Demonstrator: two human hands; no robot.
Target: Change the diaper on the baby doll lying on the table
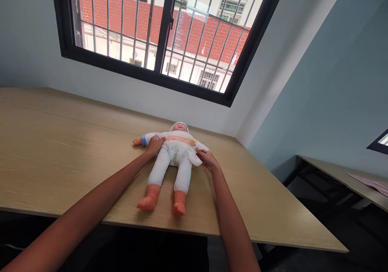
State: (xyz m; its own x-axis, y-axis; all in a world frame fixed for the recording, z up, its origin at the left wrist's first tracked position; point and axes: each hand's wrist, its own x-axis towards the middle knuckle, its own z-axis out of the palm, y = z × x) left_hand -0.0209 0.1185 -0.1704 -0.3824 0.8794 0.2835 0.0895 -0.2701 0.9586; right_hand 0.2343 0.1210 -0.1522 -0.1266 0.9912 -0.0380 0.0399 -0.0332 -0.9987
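Observation:
A baby doll (178,152) lies on its back on a wooden table (100,154), its head toward the window and its bare feet toward me. It wears a white outfit and a pale cap. My left hand (155,144) is at the doll's waist on the left, fingers closed on the edge of its clothing. On the other side, my right hand (207,159) pinches a loose white cloth flap (194,158) that sticks out beside the doll's hip.
A barred window (157,76) with a dark frame is in the wall behind the table. At the right stands a second table (333,171) with a pink item (371,183) on it. The near table's front edge runs below the doll's feet.

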